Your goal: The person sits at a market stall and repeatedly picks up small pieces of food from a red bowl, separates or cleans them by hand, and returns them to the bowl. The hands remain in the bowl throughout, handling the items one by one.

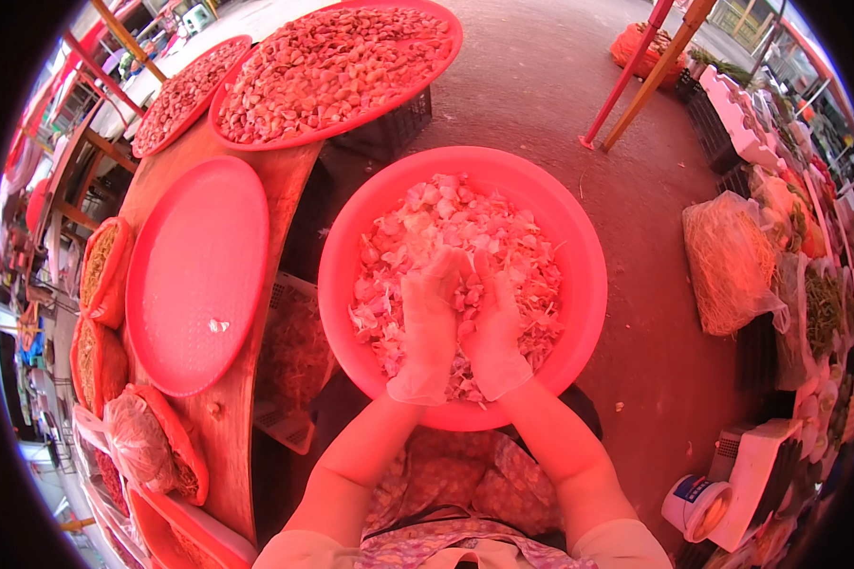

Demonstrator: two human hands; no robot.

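Observation:
A large round plastic basin [589, 284] stands before me, holding garlic bulbs, cloves and loose papery skins [441, 206]. My left hand [430, 323] and my right hand [497, 323], both in thin gloves, are cupped side by side over the basin. Several small garlic cloves [468, 295] lie in the hollow between the two palms, so both hands hold them together. The fingers point away from me, and their tips are partly lost against the skins. Everything under the canopy looks tinted red.
A shallow oval tray [196, 270] with a scrap of skin lies on the wooden table [217, 434] at left. Beyond stand round trays of cloves [334, 78]. Filled bags line the table's left edge. At right are bagged shredded goods [729, 263], poles [626, 78] and a bucket [690, 505].

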